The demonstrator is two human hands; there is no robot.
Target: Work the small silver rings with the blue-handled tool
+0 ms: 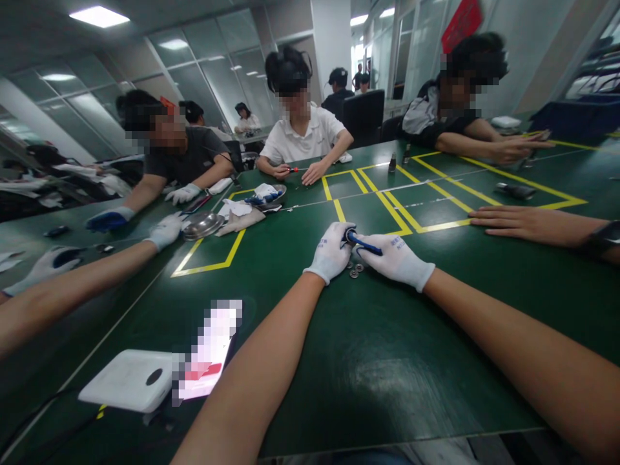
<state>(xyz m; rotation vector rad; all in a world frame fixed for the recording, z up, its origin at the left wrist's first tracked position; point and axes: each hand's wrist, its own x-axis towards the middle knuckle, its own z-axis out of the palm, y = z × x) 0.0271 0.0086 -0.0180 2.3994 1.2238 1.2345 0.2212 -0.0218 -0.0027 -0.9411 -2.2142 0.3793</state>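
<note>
My left hand, in a white glove, is closed around a small dark round part, mostly hidden by the fingers. My right hand, gloved alike, meets it from the right with its fingers pressed together. A narrow blue strip runs from the right fingers to the dark part. Whether it is a slim tool or the glove's blue coating, I cannot tell. Just below the hands, on the green table, lie several small round metal pieces that look like rings or bearings.
At left are a white box-shaped device with cables and a lit phone. Metal bowls and rags sit beyond. Yellow tape marks the table. Co-workers sit around it; another person's bare hand rests at right.
</note>
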